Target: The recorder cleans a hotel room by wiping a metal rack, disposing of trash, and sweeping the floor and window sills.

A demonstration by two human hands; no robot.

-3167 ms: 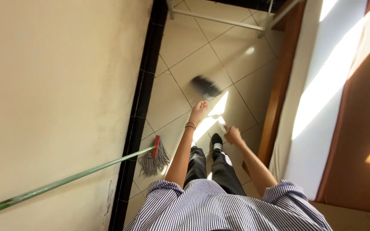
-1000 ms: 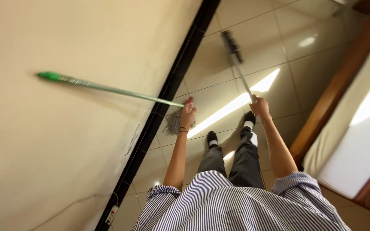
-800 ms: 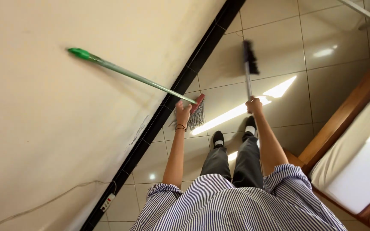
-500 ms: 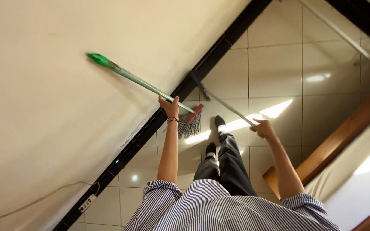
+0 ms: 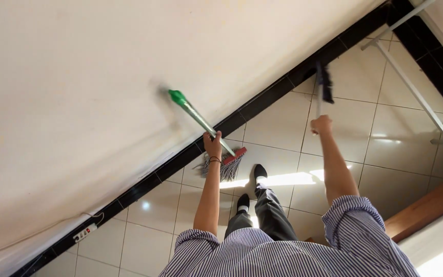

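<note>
The view looks down past a striped shirt (image 5: pixel 283 256) to a tiled floor (image 5: pixel 401 118) beside a cream wall (image 5: pixel 78 77) with a black baseboard (image 5: pixel 262 97).

The left hand (image 5: pixel 213 146) is wrapped around the pole of a mop (image 5: pixel 201 120), fingers closed on it low down, near the head. The pole leans against the wall, its green tip high up, and the grey strings under a red clamp (image 5: pixel 229 164) rest on the floor just by the baseboard.

The right hand (image 5: pixel 321 124) is closed on the thin handle of a broom (image 5: pixel 325 82), whose dark bristles point away toward the baseboard and seem lifted off the tiles.

So both tools are in hand, 1 per hand. The floor shines in the sunlight, but whether any tiles are swept or mopped cannot be told. A white power strip (image 5: pixel 84 234) lies by the baseboard, and a white metal frame (image 5: pixel 411 87) stands at the right.
</note>
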